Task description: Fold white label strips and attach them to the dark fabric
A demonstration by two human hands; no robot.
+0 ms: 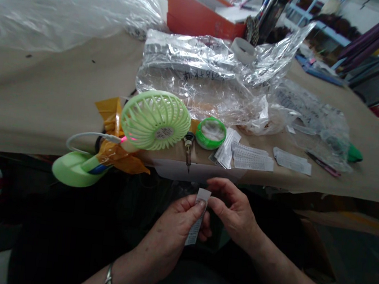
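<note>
My left hand [181, 218] is closed with its thumb pressing a narrow printed paper strip [195, 227], tilted nearly upright above my lap. Beside the strip's upper end is my right hand [235, 208], its thumb close to the strip and its index finger held apart from the thumb. Whether that thumb touches the paper I cannot tell. On the table edge ahead lie a fanned stack of printed strips [253, 158], a smaller pile of strips [292, 161] and a round green tub [210, 137] with whitish contents. A small pointed tool [188, 151] lies left of the tub.
A light-green fan [156, 120] is fixed with orange tape [123, 158] at the table's edge, a white cable plugged in. Behind lie clear plastic bags [196, 77], a tape roll [243, 50] and a red-orange box [202, 17]. Pink-handled tweezers [329, 168] rest at right.
</note>
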